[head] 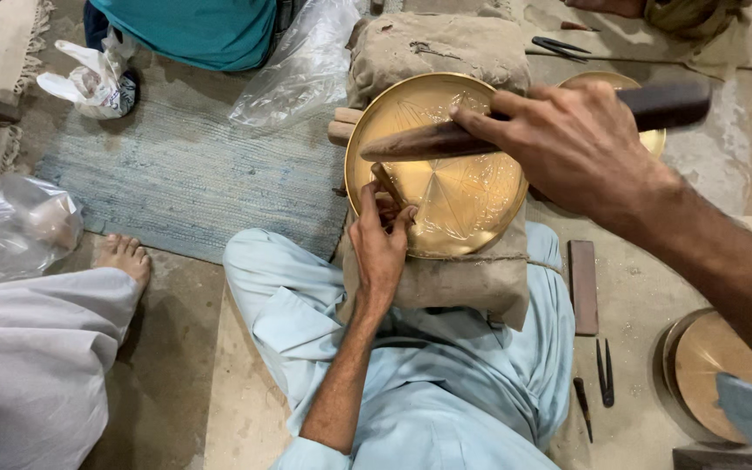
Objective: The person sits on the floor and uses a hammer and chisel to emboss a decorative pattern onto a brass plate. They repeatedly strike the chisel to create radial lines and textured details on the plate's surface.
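On a dusty concrete workshop floor, you sit cross-legged in pale blue clothes with a burlap-wrapped cushion tied with twine across your lap. A round brass plate, its face scored with fine star-like lines, lies tilted on that cushion, its upper edge toward a second burlap sack. Your left hand rests on the plate's lower left rim, fingers pinched together around a slim chisel whose tip meets the metal. Your right hand hangs above the plate, fingers clamped around a dark wooden mallet that stretches across the plate's upper half.

A woven blue-grey mat covers the floor to your left, with crumpled clear plastic bags along its edges. A flat sharpening stone and small dark pointed tools lie on the floor by your right knee. Another brass dish sits near the lower right corner. Beside you, another person's bare foot and grey-clad leg rest on the floor.
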